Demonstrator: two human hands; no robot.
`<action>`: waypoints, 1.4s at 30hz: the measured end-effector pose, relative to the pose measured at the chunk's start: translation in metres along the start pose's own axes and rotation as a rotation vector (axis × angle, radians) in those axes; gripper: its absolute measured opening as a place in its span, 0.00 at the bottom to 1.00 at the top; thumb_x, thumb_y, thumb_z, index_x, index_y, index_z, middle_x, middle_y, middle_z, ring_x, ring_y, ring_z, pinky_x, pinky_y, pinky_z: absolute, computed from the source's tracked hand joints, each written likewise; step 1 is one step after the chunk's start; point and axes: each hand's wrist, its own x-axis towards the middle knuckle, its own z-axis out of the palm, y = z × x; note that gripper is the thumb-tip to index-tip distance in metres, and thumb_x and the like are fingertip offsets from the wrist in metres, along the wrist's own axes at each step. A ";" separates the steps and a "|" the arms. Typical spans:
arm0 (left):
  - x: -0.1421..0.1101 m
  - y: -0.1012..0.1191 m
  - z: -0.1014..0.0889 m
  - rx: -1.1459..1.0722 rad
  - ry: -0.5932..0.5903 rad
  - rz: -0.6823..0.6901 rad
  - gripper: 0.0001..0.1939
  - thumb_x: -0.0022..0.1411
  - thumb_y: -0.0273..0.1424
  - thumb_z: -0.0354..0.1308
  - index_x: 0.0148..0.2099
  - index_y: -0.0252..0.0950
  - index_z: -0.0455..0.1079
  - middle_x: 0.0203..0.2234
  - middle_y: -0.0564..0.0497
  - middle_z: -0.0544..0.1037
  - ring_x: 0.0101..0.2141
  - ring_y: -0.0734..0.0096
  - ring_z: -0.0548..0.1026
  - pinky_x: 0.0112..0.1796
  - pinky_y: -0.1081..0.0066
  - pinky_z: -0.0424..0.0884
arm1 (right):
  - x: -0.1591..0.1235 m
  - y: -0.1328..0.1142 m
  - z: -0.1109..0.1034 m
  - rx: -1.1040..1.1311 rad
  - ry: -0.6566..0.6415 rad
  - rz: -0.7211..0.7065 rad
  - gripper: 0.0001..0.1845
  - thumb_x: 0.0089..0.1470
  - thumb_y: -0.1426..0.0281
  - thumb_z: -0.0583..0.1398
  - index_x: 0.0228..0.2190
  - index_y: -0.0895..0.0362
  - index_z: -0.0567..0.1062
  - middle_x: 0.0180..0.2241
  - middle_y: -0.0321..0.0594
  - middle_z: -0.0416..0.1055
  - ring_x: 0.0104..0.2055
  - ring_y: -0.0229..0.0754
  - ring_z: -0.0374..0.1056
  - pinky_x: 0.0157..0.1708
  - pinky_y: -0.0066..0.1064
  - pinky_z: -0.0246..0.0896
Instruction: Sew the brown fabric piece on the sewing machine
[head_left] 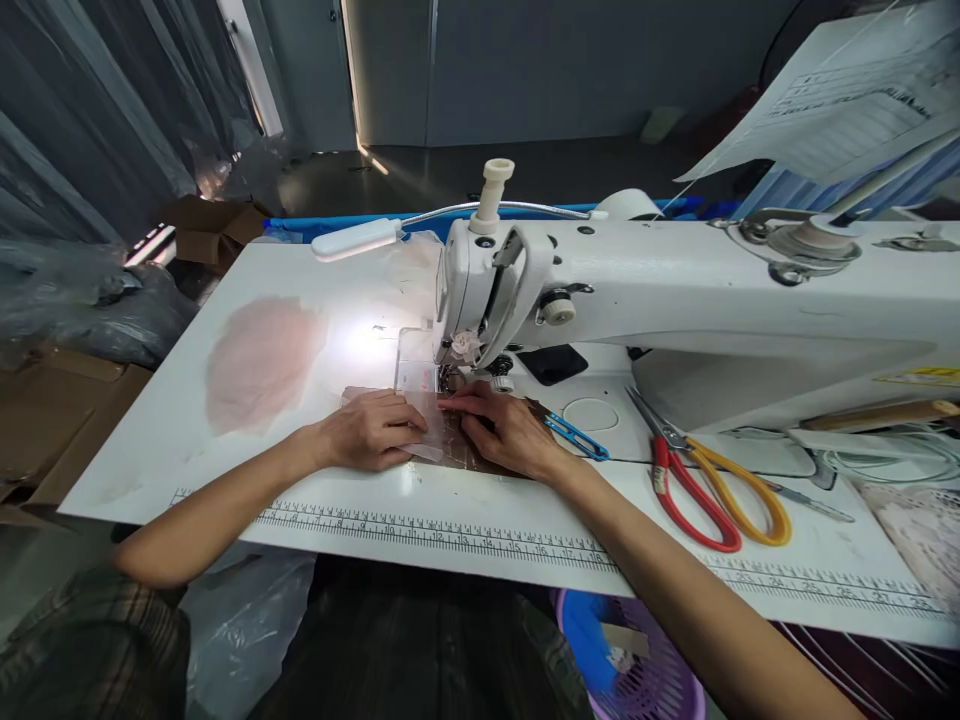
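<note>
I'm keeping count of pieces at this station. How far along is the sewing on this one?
Done: a pink fabric pile lies aside on the table. In hand: left hand and right hand press a sheer fabric piece flat just before the sewing machine's needle. Left: the scissors lie unused; stitches are too small to see.

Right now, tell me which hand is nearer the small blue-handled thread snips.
Right. The right hand lies just beside the blue-handled thread snips; the left hand rests farther away on the sheer pink fabric piece.
</note>
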 end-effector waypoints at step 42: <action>-0.001 -0.008 -0.021 0.051 -0.013 -0.237 0.39 0.65 0.60 0.36 0.46 0.32 0.73 0.41 0.41 0.80 0.32 0.64 0.73 0.32 0.62 0.64 | -0.014 -0.016 -0.002 -0.094 -0.007 -0.144 0.20 0.56 0.73 0.55 0.46 0.49 0.80 0.43 0.44 0.71 0.44 0.43 0.69 0.44 0.39 0.69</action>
